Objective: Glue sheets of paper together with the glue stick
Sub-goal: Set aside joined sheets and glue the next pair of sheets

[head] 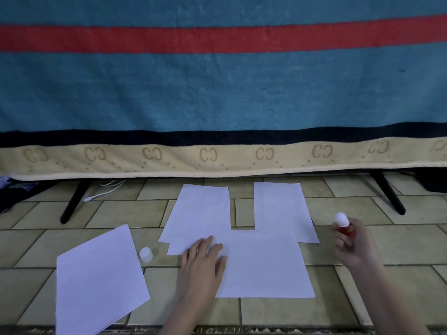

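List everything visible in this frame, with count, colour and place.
Sheets: three joined, white, centre floor.
Paper stack: one, white, floor at left.
Cap: one, white, between stack and sheets.
Glue stick: one, red with white tip, at right.
Blanket: one, teal with red stripe, behind.
Cable: one, white, under blanket.
Stand legs: two, black, left and right.
Left hand: presses sheets.
Right hand: holds glue stick.

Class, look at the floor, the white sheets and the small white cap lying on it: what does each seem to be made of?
Beige floor: probably glazed ceramic tile, going by the grout lines and slight sheen. White flat sheets: thin matte paper, lying flat with crisp edges. Small white round cap: likely smooth moulded plastic, though it is too small to be sure.
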